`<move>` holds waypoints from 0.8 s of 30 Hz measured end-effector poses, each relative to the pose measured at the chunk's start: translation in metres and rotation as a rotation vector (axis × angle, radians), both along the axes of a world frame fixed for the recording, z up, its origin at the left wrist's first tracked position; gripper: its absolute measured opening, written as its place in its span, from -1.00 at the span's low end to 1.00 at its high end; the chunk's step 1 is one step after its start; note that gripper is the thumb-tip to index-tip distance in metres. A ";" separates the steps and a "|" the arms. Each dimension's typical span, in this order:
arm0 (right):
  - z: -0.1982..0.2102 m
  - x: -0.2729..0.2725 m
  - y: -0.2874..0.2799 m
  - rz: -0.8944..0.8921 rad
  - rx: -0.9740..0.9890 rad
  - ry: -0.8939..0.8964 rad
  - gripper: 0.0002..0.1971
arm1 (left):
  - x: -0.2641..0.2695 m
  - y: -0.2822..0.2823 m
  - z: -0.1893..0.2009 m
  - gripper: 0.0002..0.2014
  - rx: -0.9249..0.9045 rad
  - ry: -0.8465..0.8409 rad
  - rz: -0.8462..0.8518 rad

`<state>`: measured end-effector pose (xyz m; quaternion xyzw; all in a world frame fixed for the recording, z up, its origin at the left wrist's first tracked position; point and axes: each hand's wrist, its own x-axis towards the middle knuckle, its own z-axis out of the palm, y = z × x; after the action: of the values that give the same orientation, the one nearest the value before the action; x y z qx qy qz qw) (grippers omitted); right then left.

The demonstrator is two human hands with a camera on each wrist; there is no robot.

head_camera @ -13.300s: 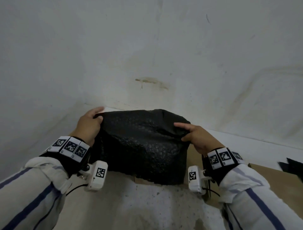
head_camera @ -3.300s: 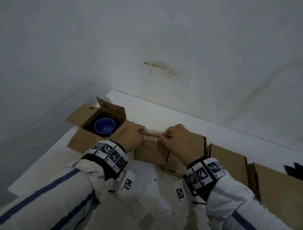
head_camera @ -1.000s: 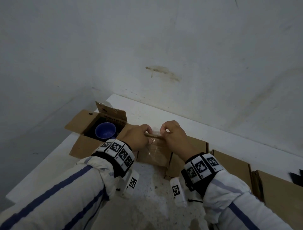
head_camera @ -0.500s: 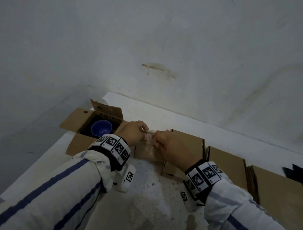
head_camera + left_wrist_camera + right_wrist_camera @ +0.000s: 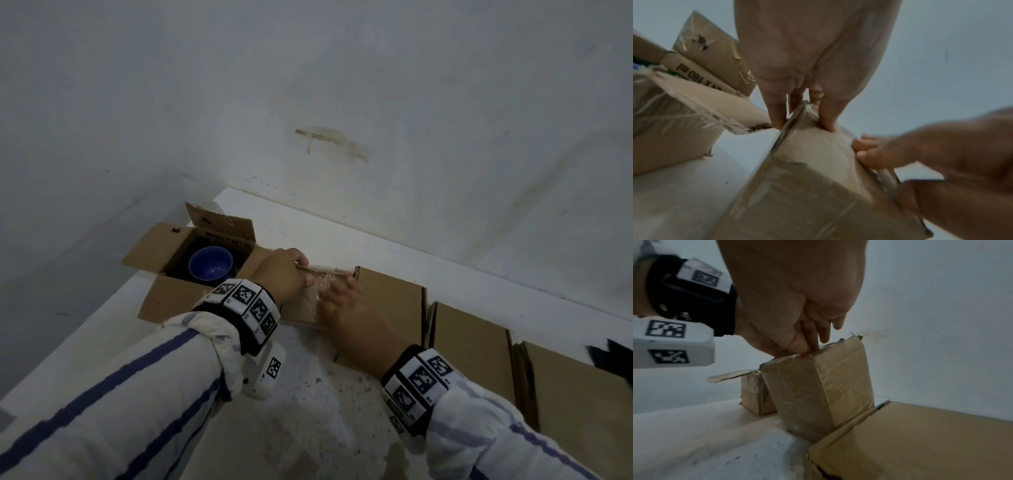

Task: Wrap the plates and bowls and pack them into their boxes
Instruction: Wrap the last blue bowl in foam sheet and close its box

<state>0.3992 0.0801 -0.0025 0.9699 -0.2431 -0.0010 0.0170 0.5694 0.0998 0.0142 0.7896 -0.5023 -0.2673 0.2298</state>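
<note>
The left hand [image 5: 281, 274] is pinching the top edge of the taped box [image 5: 306, 310], likely steadying it on the worktop [image 5: 308, 411], while the right hand [image 5: 347, 306] is curling thumb and fingers over the same edge. The blue bowl [image 5: 209, 263] is sitting in the open box [image 5: 161, 301] just left of the taped box.

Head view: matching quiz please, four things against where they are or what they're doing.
Things:
1 blue bowl
2 left hand
3 right hand
4 closed boxes

States:
A grips the taped box's edge nearest the closed boxes
B inside the open box
C lined up at the right
D pinches the taped box's edge nearest the open box

Pairs: 1-B, 2-D, 3-A, 4-C
</note>
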 end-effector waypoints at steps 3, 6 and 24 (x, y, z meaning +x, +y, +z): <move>0.018 -0.008 -0.002 0.028 0.092 -0.079 -0.79 | -0.001 -0.002 0.000 -0.67 0.013 -0.051 -0.038; 0.041 0.006 -0.012 -0.187 0.127 -0.176 -0.73 | -0.001 -0.001 0.003 -0.64 0.033 -0.151 -0.087; 0.026 0.018 -0.037 -0.454 0.552 -0.105 -0.61 | -0.001 0.009 0.005 -0.50 0.114 -0.671 -0.371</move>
<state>0.4175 0.0435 0.0238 0.8580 -0.4432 -0.0204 -0.2589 0.5687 0.1090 0.0194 0.7405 -0.6681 -0.0588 -0.0438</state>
